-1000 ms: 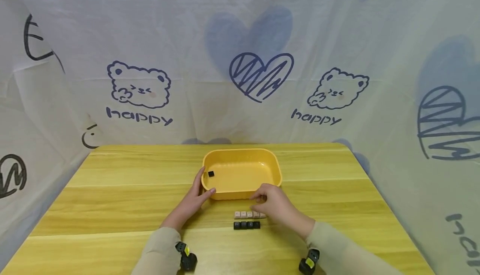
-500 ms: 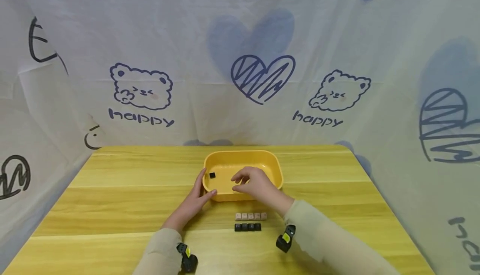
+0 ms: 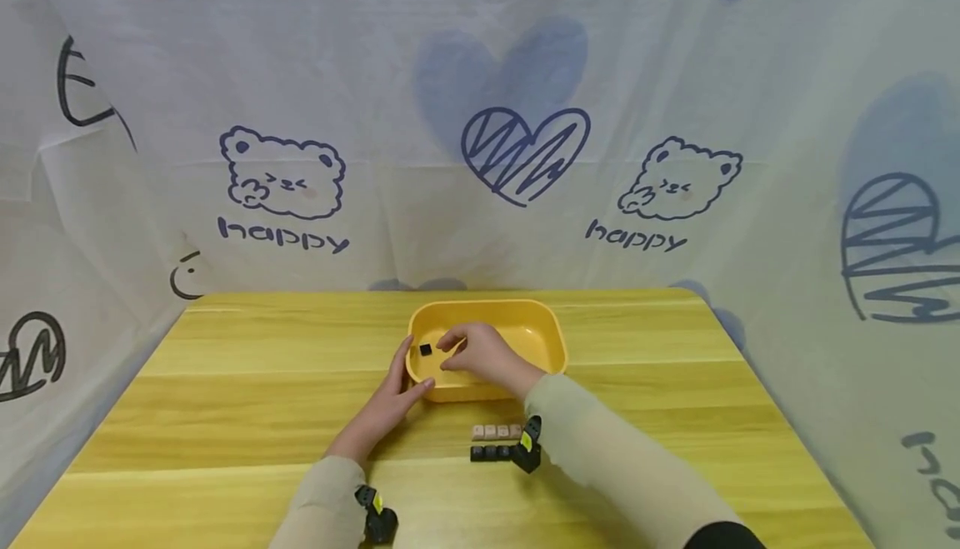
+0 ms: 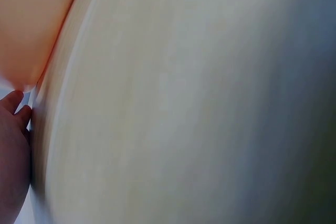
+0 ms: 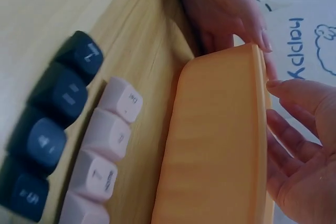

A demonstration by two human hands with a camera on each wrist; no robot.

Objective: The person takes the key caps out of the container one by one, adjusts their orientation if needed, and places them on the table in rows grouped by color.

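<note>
My left hand (image 3: 392, 395) grips the left front corner of a yellow plastic tray (image 3: 480, 394), thumb at the front rim and fingers along the left side. Inside, near the left end, lies a single black keycap (image 3: 426, 350). My right hand (image 3: 483, 354) reaches over the front rim into the tray, its bent fingertips just right of that keycap; whether something small is between them is hidden. In front of the tray stand a row of pale keycaps (image 5: 100, 174) and, nearer me, a row of black keycaps (image 5: 44, 145). In the head view the right wrist camera covers the rows' right ends.
The wood-grain table (image 3: 247, 382) extends on both sides of the tray. Behind it hangs a white cloth (image 3: 390, 199) printed with hearts and bears. Black cameras are strapped to both wrists. Mostly blurred tabletop fills the left wrist view.
My right hand has moved from beside the pale keycaps, up over the front rim and leftward into the tray. My left hand has stayed on the tray corner.
</note>
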